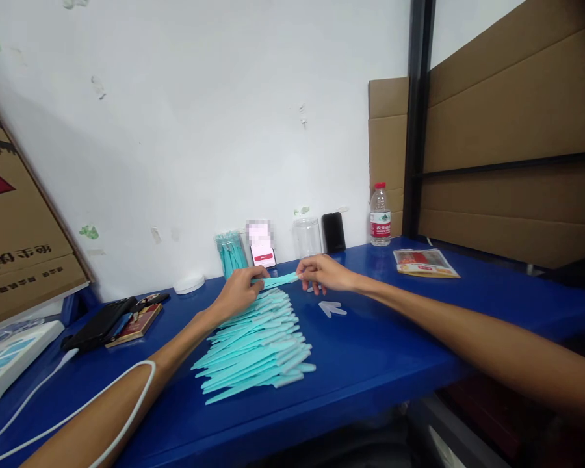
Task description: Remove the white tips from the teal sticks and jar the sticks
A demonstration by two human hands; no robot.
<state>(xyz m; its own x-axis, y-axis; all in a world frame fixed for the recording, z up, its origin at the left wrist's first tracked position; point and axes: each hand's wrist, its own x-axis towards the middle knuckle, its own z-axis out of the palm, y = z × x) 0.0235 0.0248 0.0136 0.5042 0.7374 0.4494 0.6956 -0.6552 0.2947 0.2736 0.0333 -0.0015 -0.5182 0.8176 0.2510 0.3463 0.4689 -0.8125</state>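
Slim turquoise piece (283, 281) held at both ends
The left hand (240, 290) pinches 1 end, the right hand (327, 273) the other, above the blue desk (380, 344) at the far end of a pile of similar pieces (258, 344).

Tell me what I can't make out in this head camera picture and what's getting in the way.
All in the head view:
Left end of the turquoise material stretched between the hands: covered by the left hand.
Upper part of the phone screen: blurred by pixelation.
Exact count in the turquoise pile: pieces overlap.
Rest of the left carton: cut off by the picture's left edge.
Water bottle fine print: too small.
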